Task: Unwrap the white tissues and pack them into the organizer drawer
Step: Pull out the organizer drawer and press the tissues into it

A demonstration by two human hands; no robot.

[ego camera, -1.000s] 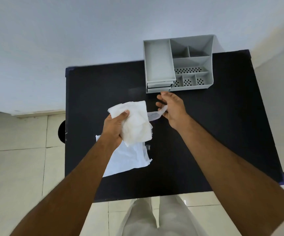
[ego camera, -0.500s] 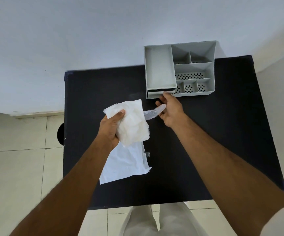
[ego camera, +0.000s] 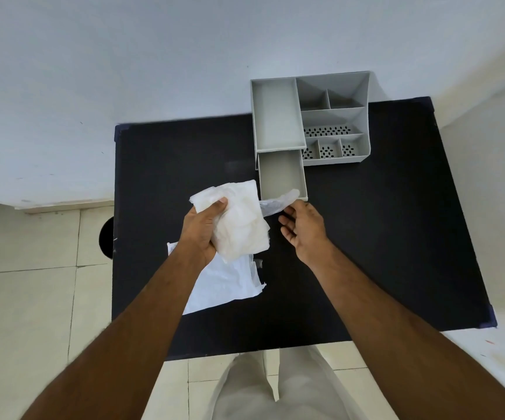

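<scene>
The white tissues point(ego camera: 239, 222) are a loose wad held above the table point(ego camera: 381, 222), just short of the drawer point(ego camera: 280, 174). The left hand point(ego camera: 202, 228) grips them, thumb on top, likely to keep them bunched for dropping in. A strip of clear film point(ego camera: 275, 203) trails from the wad to the right hand point(ego camera: 304, 230), whose fingers point(ego camera: 286, 234) are loosely curled; whether they pinch it is unclear. The drawer stands pulled out of the organizer point(ego camera: 333, 116), empty and ready. A flat white wrapper point(ego camera: 221, 286) lies beneath.

Single head cam, steep downward look, close over black table point(ego camera: 366, 237).
</scene>
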